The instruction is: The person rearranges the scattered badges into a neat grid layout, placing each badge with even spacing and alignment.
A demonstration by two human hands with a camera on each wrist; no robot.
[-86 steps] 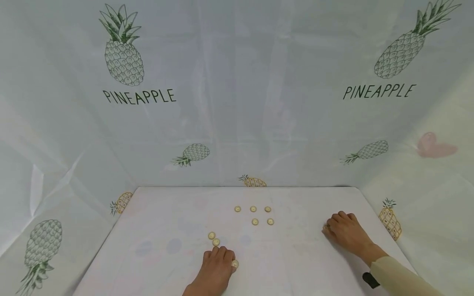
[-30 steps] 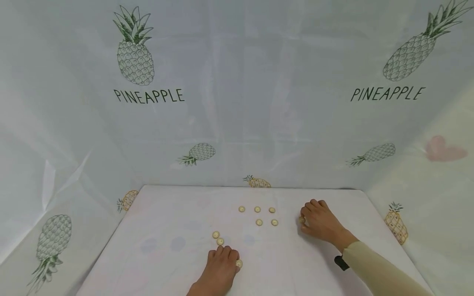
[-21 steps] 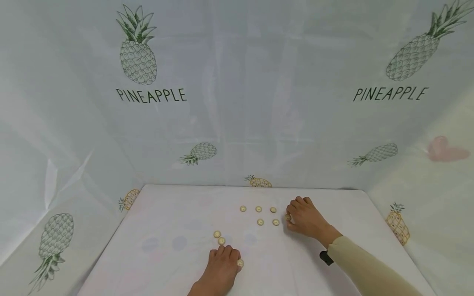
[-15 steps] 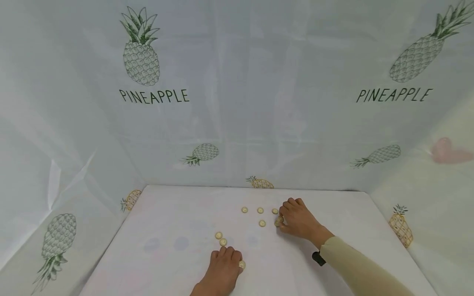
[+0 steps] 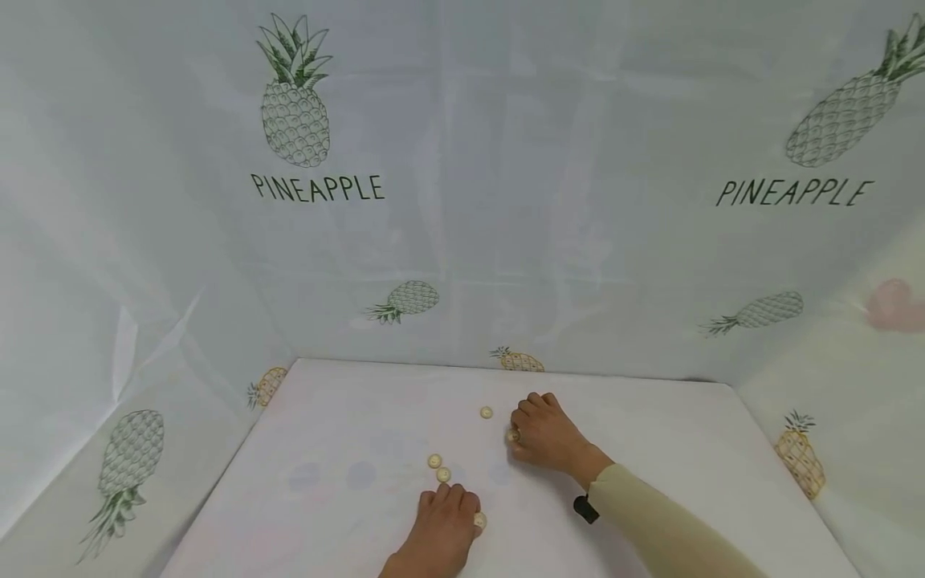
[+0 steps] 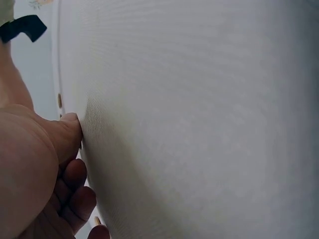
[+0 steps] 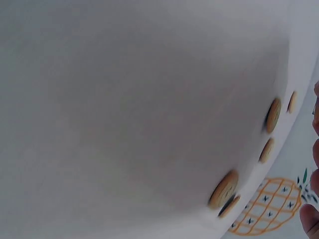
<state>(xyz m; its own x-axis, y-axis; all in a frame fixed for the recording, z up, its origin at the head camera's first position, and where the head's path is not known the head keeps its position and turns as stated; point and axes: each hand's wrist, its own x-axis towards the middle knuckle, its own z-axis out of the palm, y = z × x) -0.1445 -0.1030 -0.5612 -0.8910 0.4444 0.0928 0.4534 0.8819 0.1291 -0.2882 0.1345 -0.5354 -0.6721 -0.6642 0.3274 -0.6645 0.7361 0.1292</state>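
Observation:
In the head view my left hand [image 5: 437, 530] rests low on the white table [image 5: 325, 417], fingers curled, a pale round button [image 5: 480, 521] pinched at its thumb side. The left wrist view has that thumb [image 6: 70, 134] down against the table surface. Just beyond its knuckles two buttons [image 5: 443, 474] lie close together. Farther back, my right hand [image 5: 549, 437] pinches a button [image 5: 513, 436] at its fingertips and covers several others. One button [image 5: 486, 412] shows to its left. Several buttons [image 7: 273, 115] lie on the table in the right wrist view, the fingers [image 7: 314, 179] at the right edge.
A white pineapple-print sheet [image 5: 499, 201] rises behind the table's back edge and along both sides. A dark band [image 5: 585, 509] hangs under the right wrist, beside a pale sleeve [image 5: 658, 530].
My right hand has come from the table's right side leftward over the button rows, carrying a button and hiding several lying ones. My left hand stays with its button. The head view has shifted slightly.

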